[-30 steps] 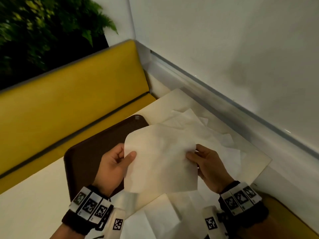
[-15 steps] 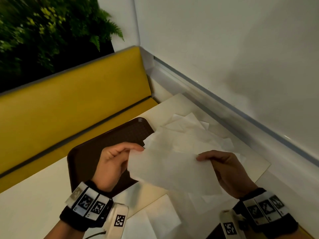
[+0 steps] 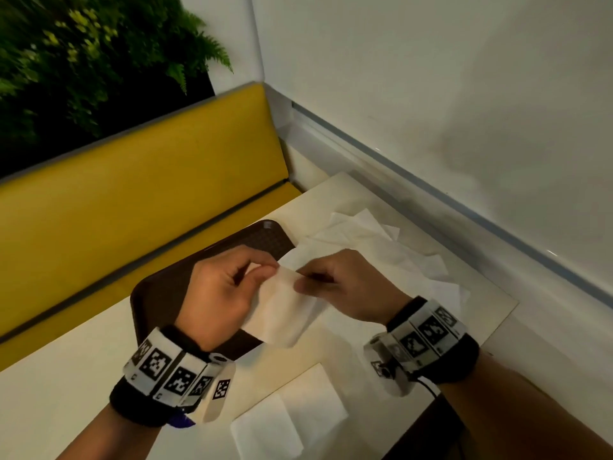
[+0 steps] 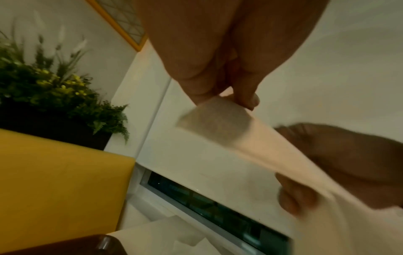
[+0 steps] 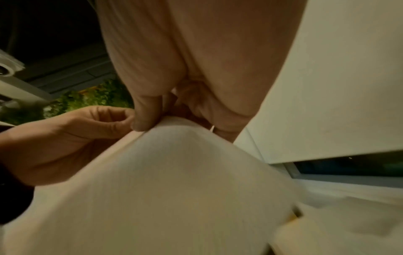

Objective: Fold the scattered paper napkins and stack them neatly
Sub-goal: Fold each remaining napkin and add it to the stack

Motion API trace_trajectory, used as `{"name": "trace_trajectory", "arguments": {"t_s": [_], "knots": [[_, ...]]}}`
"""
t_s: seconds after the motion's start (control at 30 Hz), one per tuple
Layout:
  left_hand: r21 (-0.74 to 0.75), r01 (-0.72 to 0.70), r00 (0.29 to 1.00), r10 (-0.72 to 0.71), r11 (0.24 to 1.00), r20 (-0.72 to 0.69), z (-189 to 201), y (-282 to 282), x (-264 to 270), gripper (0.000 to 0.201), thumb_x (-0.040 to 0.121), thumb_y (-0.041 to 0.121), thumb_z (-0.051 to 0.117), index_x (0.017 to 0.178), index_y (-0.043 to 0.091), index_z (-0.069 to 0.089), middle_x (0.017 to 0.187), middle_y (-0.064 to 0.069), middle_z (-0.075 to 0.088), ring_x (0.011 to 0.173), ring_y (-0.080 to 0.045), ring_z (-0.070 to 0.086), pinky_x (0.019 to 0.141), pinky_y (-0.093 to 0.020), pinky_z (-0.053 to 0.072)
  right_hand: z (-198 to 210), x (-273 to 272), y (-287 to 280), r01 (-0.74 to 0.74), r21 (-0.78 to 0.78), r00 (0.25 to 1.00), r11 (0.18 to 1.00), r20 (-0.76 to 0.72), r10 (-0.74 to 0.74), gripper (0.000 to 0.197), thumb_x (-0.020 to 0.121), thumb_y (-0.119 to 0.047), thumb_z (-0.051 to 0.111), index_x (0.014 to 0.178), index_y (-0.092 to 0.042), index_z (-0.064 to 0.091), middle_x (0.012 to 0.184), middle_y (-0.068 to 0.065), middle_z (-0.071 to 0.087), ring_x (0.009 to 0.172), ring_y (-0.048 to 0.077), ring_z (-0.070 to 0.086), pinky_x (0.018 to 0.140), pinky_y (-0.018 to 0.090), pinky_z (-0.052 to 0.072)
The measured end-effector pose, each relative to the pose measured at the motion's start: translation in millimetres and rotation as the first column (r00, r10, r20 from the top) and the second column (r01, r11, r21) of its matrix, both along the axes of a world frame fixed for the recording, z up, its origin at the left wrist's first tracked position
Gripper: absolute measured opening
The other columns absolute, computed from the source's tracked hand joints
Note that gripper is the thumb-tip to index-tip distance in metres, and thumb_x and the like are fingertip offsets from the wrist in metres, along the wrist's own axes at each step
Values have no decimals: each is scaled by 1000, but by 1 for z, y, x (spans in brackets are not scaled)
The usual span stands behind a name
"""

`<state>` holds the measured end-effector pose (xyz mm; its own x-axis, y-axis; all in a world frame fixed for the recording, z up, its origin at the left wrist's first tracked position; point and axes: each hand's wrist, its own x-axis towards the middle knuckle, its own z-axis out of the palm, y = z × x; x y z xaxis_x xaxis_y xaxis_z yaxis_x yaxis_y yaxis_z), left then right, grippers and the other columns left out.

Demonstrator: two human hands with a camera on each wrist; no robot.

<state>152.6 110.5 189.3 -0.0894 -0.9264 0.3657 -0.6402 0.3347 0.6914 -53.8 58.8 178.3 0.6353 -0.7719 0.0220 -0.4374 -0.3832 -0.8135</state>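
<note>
A white paper napkin (image 3: 282, 313) hangs doubled over in the air above the table, its top edges brought together. My left hand (image 3: 262, 270) pinches its upper left corner between thumb and fingers; the left wrist view shows that pinch on the napkin (image 4: 218, 120). My right hand (image 3: 303, 282) pinches the upper right corner, and the napkin (image 5: 174, 181) fills the right wrist view below the thumb. Several loose unfolded napkins (image 3: 371, 247) lie scattered behind the hands. Two folded napkins (image 3: 292, 423) lie flat near the table's front edge.
A dark brown tray (image 3: 159, 293) sits on the cream table (image 3: 49, 410) under my left hand. A yellow bench back (image 3: 132, 194) runs along the far left. A white wall with a ledge (image 3: 431, 167) borders the table's right side. Green plants (image 3: 83, 61) stand behind the bench.
The napkin was spread wide between my hands; both hands have come together, doubling it over so it hangs as a narrower folded sheet.
</note>
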Motion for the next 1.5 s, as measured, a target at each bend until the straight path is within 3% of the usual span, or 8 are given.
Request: {"name": "trace_trajectory", "arguments": {"t_s": [0.17,0.43,0.6,0.73,0.97,1.2,1.4,1.5], "knots": [[131,-77,992,89,988,-84,-19,21,27,10,86,30,66,93,25,72,78,-10,69,69,-32,61,67,-43,49,-33,-32,21,64,196,997,978,-43,-57,22,92,-28,58,104,-18,73,96,-11,71,88,0,63,82,19,53],[497,-254,902,388,830,-187,-133,117,31,30,83,7,71,85,37,70,72,-14,63,60,-16,50,64,-28,44,-113,-32,54,114,414,986,903,-155,-54,12,89,-18,65,85,-25,73,85,-9,72,73,2,67,64,16,53],[691,-365,861,508,624,-3,-189,168,18,28,84,11,69,79,38,62,78,7,69,68,-10,62,67,-21,49,-172,-8,72,78,370,939,926,-339,56,10,86,-23,63,80,-27,70,82,-11,69,77,-1,61,69,10,44],[749,-418,842,528,513,109,-211,179,17,14,89,16,63,95,28,61,91,3,69,74,-11,59,75,-21,47,-199,9,80,40,329,931,943,-355,84,12,90,-18,59,79,-21,64,73,-12,61,68,0,55,61,7,39],[732,-465,832,528,498,169,-218,164,21,4,94,20,56,94,23,59,86,5,63,74,-10,56,72,-20,38,-211,26,76,6,230,870,973,-481,108,13,94,-12,43,84,-14,51,77,4,60,72,24,60,70,40,51],[744,-475,853,452,469,260,-220,153,23,4,95,23,53,91,23,52,87,1,62,77,-15,58,72,-22,43,-214,37,81,24,95,797,995,-602,38,12,97,-24,40,90,-19,48,87,2,59,76,22,59,71,40,53],[745,-485,863,387,458,324,-217,147,17,2,92,20,52,91,19,52,87,0,62,75,-11,57,67,-20,44,-213,36,94,28,-3,776,1000,-630,-24,26,100,-32,38,121,-17,40,109,2,55,80,21,62,70,33,54],[770,-469,875,349,433,336,-213,144,16,9,89,22,55,96,19,50,95,2,60,85,-12,58,79,-28,54,-204,31,93,79,30,790,996,-612,-45,30,98,-34,40,124,-18,39,116,1,53,83,22,64,73,33,54]]}}
